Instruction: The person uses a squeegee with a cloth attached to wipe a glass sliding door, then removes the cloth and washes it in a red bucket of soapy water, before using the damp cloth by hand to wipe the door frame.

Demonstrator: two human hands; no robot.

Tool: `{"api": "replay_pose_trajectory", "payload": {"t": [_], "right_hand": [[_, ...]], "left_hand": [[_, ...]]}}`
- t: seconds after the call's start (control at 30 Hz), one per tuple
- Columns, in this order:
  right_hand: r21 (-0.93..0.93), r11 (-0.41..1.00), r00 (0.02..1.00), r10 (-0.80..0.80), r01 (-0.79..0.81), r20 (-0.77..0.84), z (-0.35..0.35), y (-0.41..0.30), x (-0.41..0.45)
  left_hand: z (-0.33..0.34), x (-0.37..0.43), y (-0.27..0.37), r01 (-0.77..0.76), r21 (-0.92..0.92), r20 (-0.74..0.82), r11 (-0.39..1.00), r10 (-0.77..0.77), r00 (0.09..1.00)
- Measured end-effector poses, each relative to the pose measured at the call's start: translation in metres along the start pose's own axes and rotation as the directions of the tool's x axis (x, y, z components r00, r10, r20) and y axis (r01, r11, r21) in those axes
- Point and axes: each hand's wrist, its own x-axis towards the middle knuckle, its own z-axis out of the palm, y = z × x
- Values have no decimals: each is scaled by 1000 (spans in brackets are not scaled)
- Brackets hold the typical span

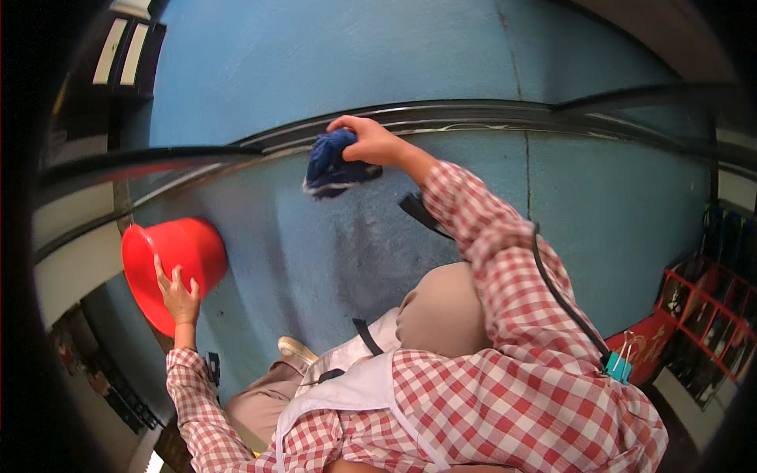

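Note:
My left hand [180, 295] is on a red plastic bucket [198, 242] at the left, its visible fingers spread over the outer wall near the rim. Some fingers are hidden, and whether the bucket stands upright or leans is hard to tell. A crumpled dark blue cloth [333, 162] with a pale edge is bunched in my right hand [369, 143]. That hand is beside a long black metal frame strip [449, 115] running across the blue floor [378, 224]. Whether the cloth touches the strip or floor cannot be made out.
Dark frame bars [148, 158] extend from the strip towards both sides. A red wire rack [707, 301] with several items stands at the right. My bent knee [446, 310] and shoe [297, 349] are close below my hands. A black strap [423, 213] hangs beneath my right sleeve.

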Motion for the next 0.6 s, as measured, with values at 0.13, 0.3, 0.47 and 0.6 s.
{"api": "replay_pose_trajectory", "payload": {"t": [0.13,0.3,0.47,0.6], "right_hand": [[586,807,961,100,74,-259,-73,-24,-101],[559,442,385,425,702,-819,-205,52,-246],[189,640,60,217,745,-974,-304,68,-274],[146,959,-146,185,243,-972,-289,77,-245]], "left_hand": [[10,-12,-26,26,8,95,1000,-27,995],[4,-2,-27,131,-50,272,990,-113,956],[26,1,-62,52,9,161,999,-53,986],[22,10,-78,259,-133,348,957,-199,916]]}}
